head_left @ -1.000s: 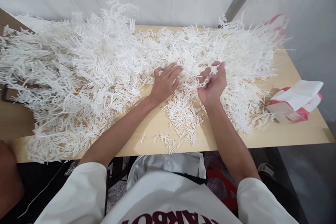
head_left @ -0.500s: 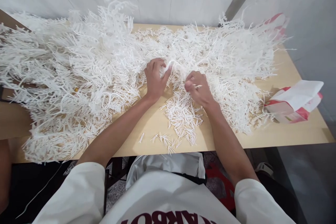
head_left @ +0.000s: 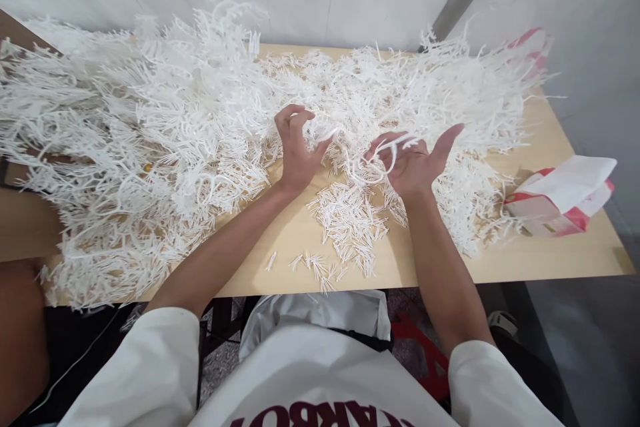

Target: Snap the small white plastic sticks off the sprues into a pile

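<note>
My left hand [head_left: 299, 153] is curled, its thumb and fingers around a white branching plastic strand [head_left: 327, 136] that curves out to the right. Where the fingertips meet the strand is partly hidden. To its right, my right hand [head_left: 414, 165] is turned palm up with the thumb stretched out and the fingers apart. A looping white strand [head_left: 393, 159] lies across or just above those fingers; I cannot tell if it touches them. Between and below the hands is a pile of short white sticks [head_left: 347, 220]. Tangled white strands [head_left: 185, 100] surround both hands.
The light wooden table [head_left: 545, 260] runs along a tiled wall [head_left: 380, 0]. On the right stands a red and white paper bag [head_left: 560, 197], with another red and white item [head_left: 533, 47] behind the strands. At the left edge, part of another person [head_left: 23, 340] shows.
My right hand has opened from a closed fist and turned palm up, moving slightly right; a looping strand now shows at its fingers. My left hand stays nearly in place, its fingers slightly wider.
</note>
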